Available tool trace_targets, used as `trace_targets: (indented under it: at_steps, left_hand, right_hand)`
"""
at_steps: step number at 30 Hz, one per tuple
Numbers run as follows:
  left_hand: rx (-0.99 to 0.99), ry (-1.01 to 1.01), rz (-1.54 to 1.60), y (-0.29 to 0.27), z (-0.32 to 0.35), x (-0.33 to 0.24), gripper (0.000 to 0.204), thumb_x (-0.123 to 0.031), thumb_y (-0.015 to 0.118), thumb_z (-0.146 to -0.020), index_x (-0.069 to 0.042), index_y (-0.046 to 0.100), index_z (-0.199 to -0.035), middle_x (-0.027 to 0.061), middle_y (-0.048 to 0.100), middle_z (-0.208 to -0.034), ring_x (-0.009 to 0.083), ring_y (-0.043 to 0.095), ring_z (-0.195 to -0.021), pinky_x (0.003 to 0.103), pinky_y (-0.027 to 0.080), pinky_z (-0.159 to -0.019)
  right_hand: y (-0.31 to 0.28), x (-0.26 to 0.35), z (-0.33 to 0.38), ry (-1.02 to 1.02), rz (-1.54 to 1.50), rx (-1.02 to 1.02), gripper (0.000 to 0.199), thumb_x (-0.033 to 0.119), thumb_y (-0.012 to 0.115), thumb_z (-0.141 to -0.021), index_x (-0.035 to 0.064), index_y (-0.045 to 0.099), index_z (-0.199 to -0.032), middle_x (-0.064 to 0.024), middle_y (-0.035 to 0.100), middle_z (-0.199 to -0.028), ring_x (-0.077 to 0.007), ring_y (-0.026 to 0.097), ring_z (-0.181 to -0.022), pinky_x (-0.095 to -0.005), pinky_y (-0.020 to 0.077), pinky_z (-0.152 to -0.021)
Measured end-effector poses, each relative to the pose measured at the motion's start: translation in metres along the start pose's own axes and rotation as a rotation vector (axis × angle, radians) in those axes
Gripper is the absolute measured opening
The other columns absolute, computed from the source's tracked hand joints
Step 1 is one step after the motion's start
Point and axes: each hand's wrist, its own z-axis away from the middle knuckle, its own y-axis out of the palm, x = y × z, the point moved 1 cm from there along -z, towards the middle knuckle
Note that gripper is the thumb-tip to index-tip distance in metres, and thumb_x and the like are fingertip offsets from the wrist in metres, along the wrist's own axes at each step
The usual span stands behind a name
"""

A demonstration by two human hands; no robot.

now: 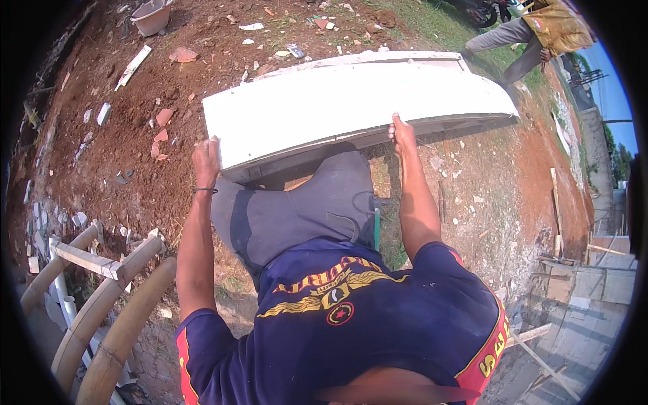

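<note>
Across my lap and the ground ahead lies a long white panel (358, 98), bright in the sun, with a framed edge along its near side. At its left end, my left hand (206, 158) is closed on the corner edge, thumb pointing up. Farther right, my right hand (403, 135) grips the near long edge, its thumb on top and its fingers curled under. The panel's underside is in shadow and mostly hidden. My knees (304, 196) are bent just below it.
Broken tile pieces (164, 117) and rubble lie on red soil at left, near a bucket (151, 17). Bamboo poles (128, 331) stand at lower left. Another person (540, 34) stands at upper right, by the panel's far end. A block wall (594, 290) runs at right.
</note>
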Motion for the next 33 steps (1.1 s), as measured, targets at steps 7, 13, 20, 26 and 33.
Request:
trace_targets:
  at_steps: [7, 13, 20, 26, 33]
  left_hand:
    - [0.207, -0.487, -0.062, 0.005, -0.003, -0.015, 0.058, -0.038, 0.039, -0.101, 0.011, 0.066, -0.088, 0.0217, 0.066, -0.078, 0.0302, 0.062, -0.071, 0.044, 0.047, -0.070]
    - [0.084, -0.337, -0.318, 0.006, 0.008, -0.038, 0.070, -0.051, 0.041, -0.097, 0.015, 0.065, -0.092, 0.0334, 0.066, -0.086, 0.0476, 0.062, -0.081, 0.051, 0.046, -0.078]
    - [0.026, -0.297, -0.182, 0.007, 0.009, -0.038, 0.072, -0.053, 0.047, -0.095, 0.016, 0.062, -0.084, 0.0276, 0.064, -0.072, 0.0365, 0.058, -0.066, 0.050, 0.044, -0.067]
    - [0.004, -0.282, -0.138, 0.009, 0.009, -0.031, 0.068, -0.051, 0.050, -0.096, 0.015, 0.064, -0.086, 0.0237, 0.064, -0.069, 0.0298, 0.058, -0.062, 0.046, 0.044, -0.061]
    - [0.035, -0.182, 0.078, 0.007, 0.017, -0.019, 0.053, -0.041, 0.053, -0.098, 0.010, 0.065, -0.093, 0.0117, 0.065, -0.073, 0.0177, 0.058, -0.067, 0.037, 0.045, -0.060]
  right_hand:
    - [0.010, 0.010, 0.025, 0.059, -0.084, -0.068, 0.042, 0.043, 0.064, -0.092, 0.0036, 0.058, -0.082, -0.0040, 0.060, -0.065, -0.0101, 0.052, -0.053, -0.0296, 0.0354, -0.044]
    - [0.009, 0.020, 0.038, 0.080, -0.125, -0.106, 0.040, 0.041, 0.065, -0.091, 0.0033, 0.058, -0.082, -0.0032, 0.057, -0.063, -0.0103, 0.047, -0.053, -0.0296, 0.0353, -0.046]
    - [0.013, 0.020, 0.035, -0.068, -0.291, -0.104, 0.040, 0.040, 0.065, -0.092, 0.0025, 0.056, -0.082, -0.0032, 0.054, -0.064, -0.0106, 0.046, -0.056, -0.0274, 0.0363, -0.052]
    - [0.015, 0.013, 0.035, -0.056, -0.241, -0.133, 0.042, 0.040, 0.064, -0.093, 0.0019, 0.056, -0.078, -0.0024, 0.052, -0.061, -0.0107, 0.045, -0.052, -0.0276, 0.0347, -0.048]
    - [-0.013, -0.012, 0.028, 0.007, 0.116, -0.025, 0.050, 0.049, 0.063, -0.090, 0.0016, 0.062, -0.073, -0.0049, 0.059, -0.060, -0.0138, 0.053, -0.053, -0.0301, 0.0411, -0.049]
